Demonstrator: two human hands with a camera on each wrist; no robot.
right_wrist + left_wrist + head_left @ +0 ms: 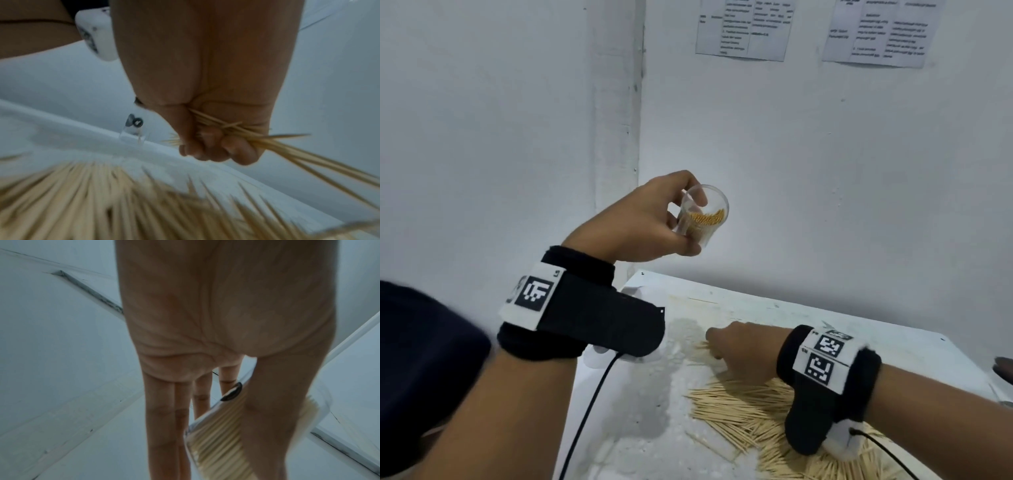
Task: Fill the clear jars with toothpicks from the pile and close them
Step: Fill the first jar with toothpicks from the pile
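Observation:
My left hand (pixel 654 219) holds a clear jar (pixel 703 216) up in the air above the table's far left corner, thumb and fingers wrapped round its wall. The jar is tilted with its open mouth toward me and is partly filled with toothpicks (pixel 222 431). My right hand (pixel 739 346) is low over the toothpick pile (pixel 753 407) on the white table (pixel 825 318). In the right wrist view its curled fingers (pixel 238 149) clutch a small bunch of toothpicks (pixel 287 146) that stick out to the side.
White walls meet in a corner behind the table, with printed sheets (pixel 743 27) taped high up. A small clear object with a dark part (pixel 133 128) sits near the table's far edge. A dark object (pixel 1003 370) shows at the right edge.

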